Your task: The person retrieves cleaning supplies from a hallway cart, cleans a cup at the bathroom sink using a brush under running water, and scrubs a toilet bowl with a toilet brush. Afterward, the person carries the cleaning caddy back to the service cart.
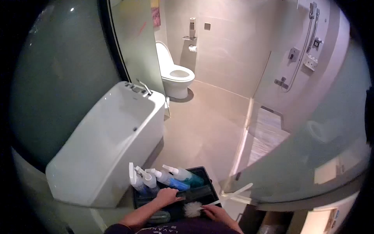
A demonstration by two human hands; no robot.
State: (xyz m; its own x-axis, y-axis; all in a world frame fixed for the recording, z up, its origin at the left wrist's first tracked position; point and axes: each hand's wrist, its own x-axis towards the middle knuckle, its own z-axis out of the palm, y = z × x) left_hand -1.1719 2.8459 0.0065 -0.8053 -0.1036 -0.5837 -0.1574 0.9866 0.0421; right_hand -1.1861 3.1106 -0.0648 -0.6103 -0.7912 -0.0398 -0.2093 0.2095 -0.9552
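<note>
A black caddy [203,171] is right in front of my body at the bottom of the view. Several bottles with white pump or spray tops stand in its far part, among them one with blue liquid [177,183] and one with green liquid [193,179]. My left hand [168,196] is closed on the caddy's dark middle handle. A white brush with a fluffy head [193,209] and a long pale handle lies across the caddy's near right part. My right hand [218,213] is at the brush, its fingers closed around the part near the head.
A white bathtub [117,128] stands at the left, with a toilet [177,78] beyond it. At the right are a glass panel [311,156], a shower floor [269,132] and a shower fixture [294,54]. Tiled floor [202,124] stretches ahead of the caddy.
</note>
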